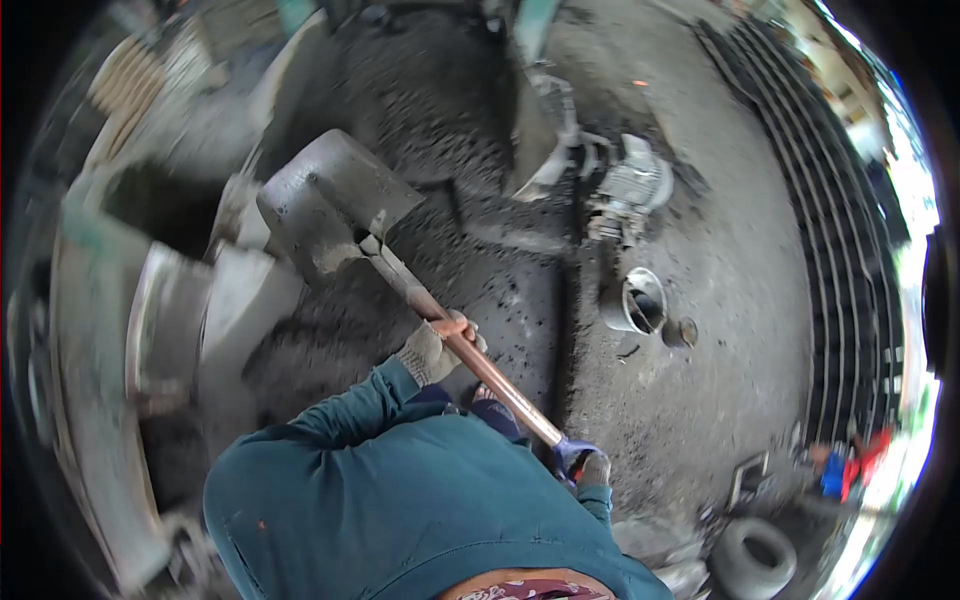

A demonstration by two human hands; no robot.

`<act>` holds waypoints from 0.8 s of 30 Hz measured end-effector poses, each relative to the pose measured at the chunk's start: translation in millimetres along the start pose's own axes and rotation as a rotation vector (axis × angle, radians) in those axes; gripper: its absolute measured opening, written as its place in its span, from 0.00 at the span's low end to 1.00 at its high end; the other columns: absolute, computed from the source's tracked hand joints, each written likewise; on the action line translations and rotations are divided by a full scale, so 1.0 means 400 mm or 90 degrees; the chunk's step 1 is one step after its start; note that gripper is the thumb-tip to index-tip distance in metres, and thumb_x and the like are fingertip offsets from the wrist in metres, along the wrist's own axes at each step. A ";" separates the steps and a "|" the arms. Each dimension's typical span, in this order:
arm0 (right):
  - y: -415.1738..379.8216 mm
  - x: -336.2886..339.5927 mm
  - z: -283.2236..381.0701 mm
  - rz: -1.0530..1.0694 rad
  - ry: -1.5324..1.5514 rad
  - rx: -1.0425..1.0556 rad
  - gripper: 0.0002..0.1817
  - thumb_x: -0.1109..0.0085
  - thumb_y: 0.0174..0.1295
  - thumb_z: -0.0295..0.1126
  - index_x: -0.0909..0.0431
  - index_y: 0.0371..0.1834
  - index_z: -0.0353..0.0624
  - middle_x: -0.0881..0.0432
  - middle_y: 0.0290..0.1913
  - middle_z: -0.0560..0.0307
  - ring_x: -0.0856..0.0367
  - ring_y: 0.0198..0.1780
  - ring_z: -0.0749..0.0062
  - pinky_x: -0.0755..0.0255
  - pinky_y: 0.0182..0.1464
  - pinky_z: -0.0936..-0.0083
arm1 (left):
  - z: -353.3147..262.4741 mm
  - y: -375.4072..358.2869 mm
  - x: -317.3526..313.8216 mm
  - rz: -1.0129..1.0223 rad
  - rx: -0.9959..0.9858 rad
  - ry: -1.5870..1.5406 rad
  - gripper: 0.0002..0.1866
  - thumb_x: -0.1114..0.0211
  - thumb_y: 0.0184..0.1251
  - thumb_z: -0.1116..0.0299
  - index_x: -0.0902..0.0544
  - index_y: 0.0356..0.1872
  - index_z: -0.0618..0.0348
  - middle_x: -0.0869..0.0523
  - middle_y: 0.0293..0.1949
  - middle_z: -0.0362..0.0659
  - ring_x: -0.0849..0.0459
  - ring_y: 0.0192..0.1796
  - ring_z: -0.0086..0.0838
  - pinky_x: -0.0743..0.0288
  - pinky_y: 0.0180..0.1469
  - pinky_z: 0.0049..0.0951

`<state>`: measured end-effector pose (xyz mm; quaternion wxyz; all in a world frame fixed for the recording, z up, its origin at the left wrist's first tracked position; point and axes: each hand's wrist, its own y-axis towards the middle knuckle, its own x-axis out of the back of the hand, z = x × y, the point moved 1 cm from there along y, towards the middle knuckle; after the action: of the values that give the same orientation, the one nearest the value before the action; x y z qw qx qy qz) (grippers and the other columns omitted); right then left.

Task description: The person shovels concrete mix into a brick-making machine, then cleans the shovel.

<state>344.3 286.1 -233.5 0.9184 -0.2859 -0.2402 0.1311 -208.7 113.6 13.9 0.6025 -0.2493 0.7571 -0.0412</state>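
Note:
A shovel (335, 195) with a broad grey metal blade and a brown shaft runs diagonally across my front, its blade up at the left. Around the middle of the shaft, my left hand (440, 348) is closed, in a worn knitted glove with bare fingertips. At the lower end of the shaft, my right hand (592, 468), gloved too, grips the purple-blue handle; part of this hand is hidden by the handle and sleeve. Beneath the blade lies dark, crumbly material (430, 120) spread over the ground. The blade looks mostly bare, with a little residue on it.
Right of me stand an electric motor (640, 180), a white bucket (640, 300) and a small can (682, 332). Concrete-like machine housing (100, 300) with openings lines the left. A tyre (755, 558) lies at lower right. Dark ridged stacks (810, 200) run along the right side.

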 end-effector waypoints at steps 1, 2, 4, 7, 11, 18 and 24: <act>-0.023 0.014 0.132 0.031 0.070 -0.097 0.08 0.49 0.61 0.26 0.18 0.33 0.39 0.20 0.26 0.51 0.20 0.24 0.62 0.24 0.26 0.61 | 0.035 -0.033 0.032 -0.051 -0.047 -0.034 0.07 0.33 0.63 0.71 0.24 0.31 0.57 0.21 0.31 0.47 0.20 0.40 0.45 0.26 0.55 0.55; -0.034 0.017 0.271 0.078 0.076 -0.124 0.07 0.46 0.60 0.27 0.17 0.33 0.39 0.20 0.24 0.52 0.20 0.25 0.62 0.24 0.28 0.62 | 0.064 -0.071 0.063 -0.102 -0.097 -0.070 0.07 0.33 0.62 0.71 0.24 0.31 0.57 0.21 0.31 0.47 0.20 0.40 0.45 0.26 0.55 0.55; -0.016 0.023 0.490 0.192 -0.012 -0.080 0.06 0.40 0.58 0.30 0.16 0.32 0.39 0.20 0.22 0.55 0.18 0.28 0.63 0.24 0.30 0.63 | 0.119 -0.134 0.116 -0.217 -0.178 -0.155 0.08 0.33 0.62 0.70 0.25 0.31 0.57 0.22 0.29 0.46 0.21 0.37 0.42 0.25 0.52 0.53; 0.043 -0.033 0.792 0.367 -0.184 0.059 0.11 0.38 0.58 0.27 0.18 0.43 0.36 0.16 0.31 0.55 0.18 0.31 0.65 0.22 0.38 0.67 | 0.200 -0.212 0.248 -0.363 -0.278 -0.339 0.08 0.34 0.63 0.70 0.26 0.32 0.55 0.23 0.28 0.45 0.21 0.34 0.41 0.23 0.49 0.53; -0.040 -0.242 1.158 0.526 -0.409 0.540 0.20 0.37 0.60 0.26 0.22 0.56 0.35 0.16 0.49 0.51 0.18 0.48 0.67 0.25 0.53 0.72 | 0.311 -0.364 0.309 -0.480 -0.389 -0.618 0.09 0.33 0.64 0.69 0.27 0.32 0.53 0.23 0.27 0.43 0.21 0.30 0.37 0.21 0.44 0.51; -0.595 -0.532 1.380 1.047 -0.284 0.929 0.21 0.37 0.62 0.48 0.18 0.30 0.37 0.16 0.34 0.53 0.18 0.40 0.63 0.30 0.58 0.61 | 0.489 -0.603 0.392 -0.533 -0.585 -0.809 0.11 0.32 0.63 0.67 0.28 0.32 0.50 0.26 0.27 0.39 0.22 0.29 0.34 0.18 0.41 0.46; -1.036 -0.568 1.223 1.225 -0.202 1.337 0.32 0.41 0.55 0.69 0.22 0.29 0.45 0.22 0.27 0.57 0.21 0.30 0.57 0.27 0.50 0.55 | 0.497 -0.813 0.394 -0.373 -0.771 -0.717 0.14 0.28 0.59 0.65 0.27 0.36 0.50 0.25 0.31 0.41 0.23 0.35 0.37 0.21 0.46 0.47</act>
<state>-58.6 93.9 279.7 0.2204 0.4818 0.1516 0.8345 59.6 -190.2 -62.3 0.6159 -0.6941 0.1443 0.3436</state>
